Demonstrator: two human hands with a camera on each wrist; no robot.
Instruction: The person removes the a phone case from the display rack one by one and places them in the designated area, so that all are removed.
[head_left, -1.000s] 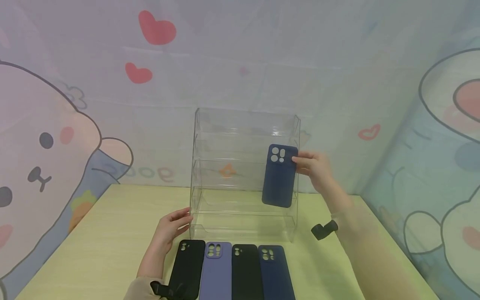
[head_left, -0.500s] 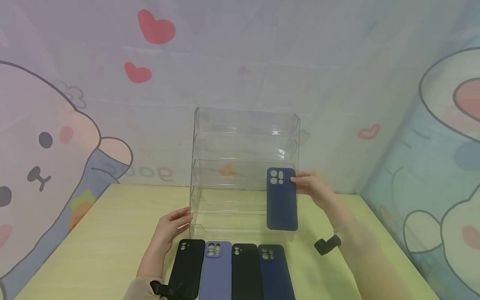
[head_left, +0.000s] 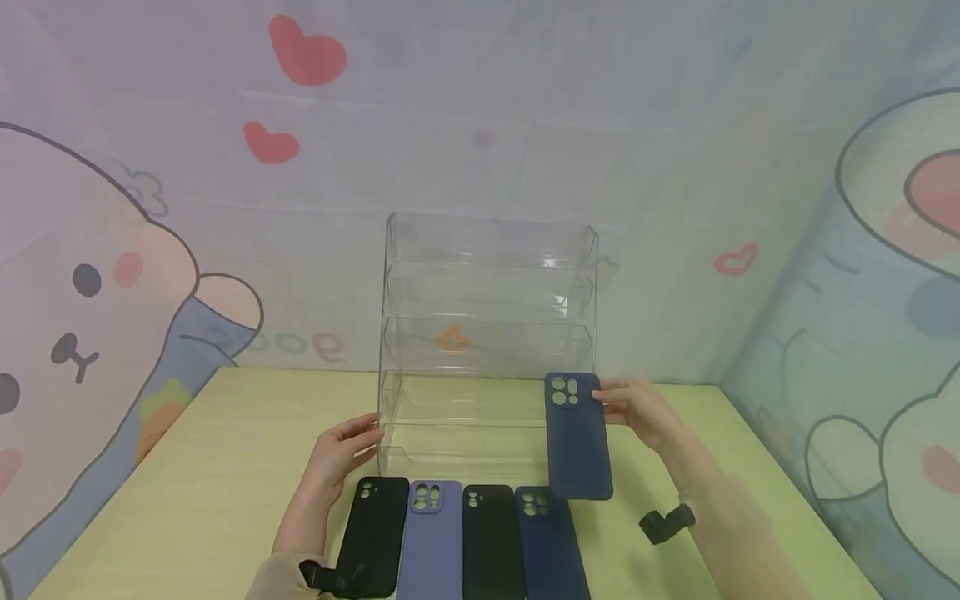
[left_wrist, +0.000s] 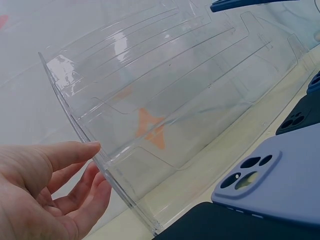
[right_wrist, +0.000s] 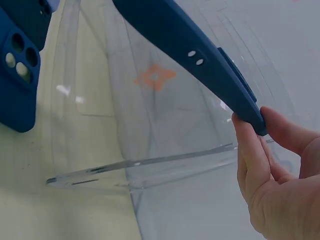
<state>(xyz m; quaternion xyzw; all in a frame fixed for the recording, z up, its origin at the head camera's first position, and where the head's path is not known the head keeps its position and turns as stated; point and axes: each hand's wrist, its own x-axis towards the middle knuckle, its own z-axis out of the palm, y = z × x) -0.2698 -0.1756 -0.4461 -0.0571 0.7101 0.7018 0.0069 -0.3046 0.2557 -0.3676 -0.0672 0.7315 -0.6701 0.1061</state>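
In the head view my right hand [head_left: 641,408] pinches a dark blue phone case [head_left: 579,442] by its right edge, thumb in front. The case hangs upright before the lower right part of a clear tiered acrylic rack [head_left: 487,425]. Its lower end overlaps another dark blue case [head_left: 555,546] lying on the table. My left hand [head_left: 343,454] touches the rack's left side with its fingertips. In the left wrist view, the thumb [left_wrist: 75,152] lies along the rack's front side edge and the fingers bend below it. The right wrist view shows the held case [right_wrist: 200,60] edge-on.
Left of the lying blue case, a black case [head_left: 492,542], a lilac case [head_left: 432,542] and another black case [head_left: 375,537] form a row before the rack. They lie on a pale yellow table [head_left: 187,483]. A cartoon-printed backdrop [head_left: 675,167] hangs behind.
My right hand has lowered the blue case and moved it slightly right and nearer, from the rack's middle tiers to just above the row. My left hand stays at the rack's side.
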